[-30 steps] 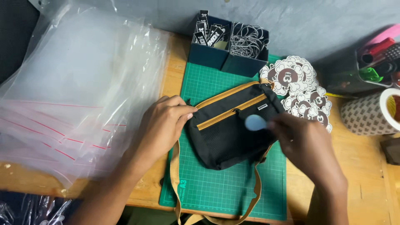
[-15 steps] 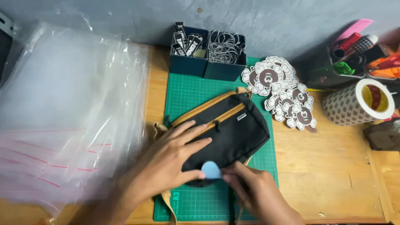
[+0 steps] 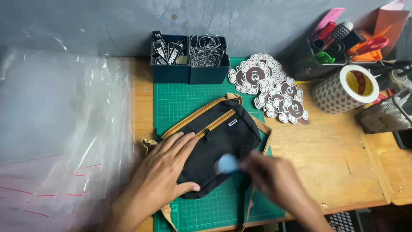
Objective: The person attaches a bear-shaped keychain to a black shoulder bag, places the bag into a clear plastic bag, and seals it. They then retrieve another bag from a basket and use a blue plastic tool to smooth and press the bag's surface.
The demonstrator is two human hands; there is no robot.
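Note:
A black pouch bag [image 3: 223, 135] with tan zip trim and a tan strap lies on a green cutting mat [image 3: 189, 94]. My left hand [image 3: 165, 165] lies flat on the bag's left half, fingers spread, pressing it down. My right hand [image 3: 274, 178], blurred by motion, pinches a small pale blue flat piece [image 3: 227, 164] against the bag's lower front.
A heap of clear plastic bags [image 3: 60, 129] covers the left of the wooden table. Two dark blue boxes [image 3: 189, 73] with tags and ball chains stand behind the mat. Cloud-shaped stickers [image 3: 268, 88], a patterned tape roll [image 3: 345, 88] and a tool holder [image 3: 343, 38] sit to the right.
My right hand with the blue piece moved from the bag's zip down to its lower edge, then up and right. My left hand shifted from the bag's corner onto its front.

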